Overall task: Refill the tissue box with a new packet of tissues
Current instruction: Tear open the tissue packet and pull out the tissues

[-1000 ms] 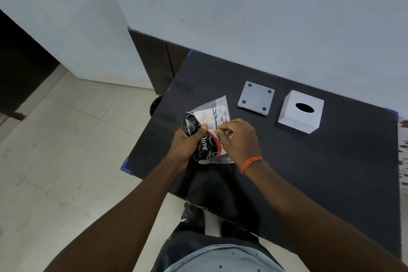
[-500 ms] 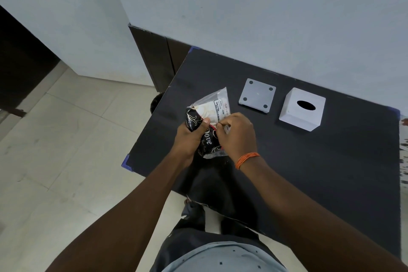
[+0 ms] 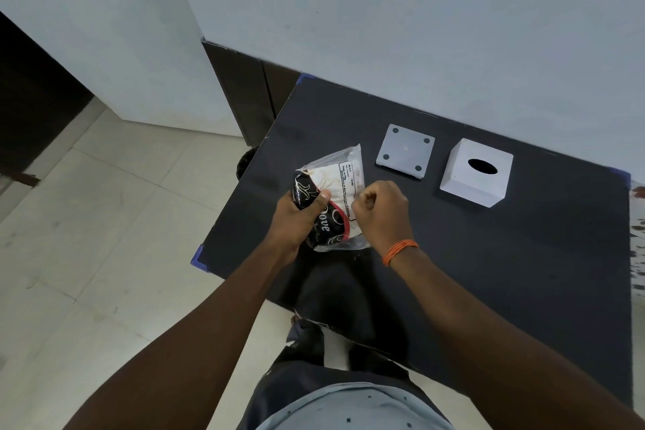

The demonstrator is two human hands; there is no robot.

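A tissue packet in clear plastic with black, red and white print is held over the near left part of the black table. My left hand grips its black left end, thumb on top. My right hand is closed in a fist, pinching the plastic at the packet's right edge. The white cube tissue box with an oval slot on top stands at the back right, apart from both hands. Its grey square base plate lies flat to the left of the box.
A white wall runs behind the table. Dark cabinet panels stand at the table's far left corner. Pale tiled floor lies to the left. A small dark bin sits by the table's left edge. Blue tape marks the table corners.
My right hand has curled tighter into a fist on the plastic at the packet's right edge. The packet has stayed between both hands with its far end lifted a little.
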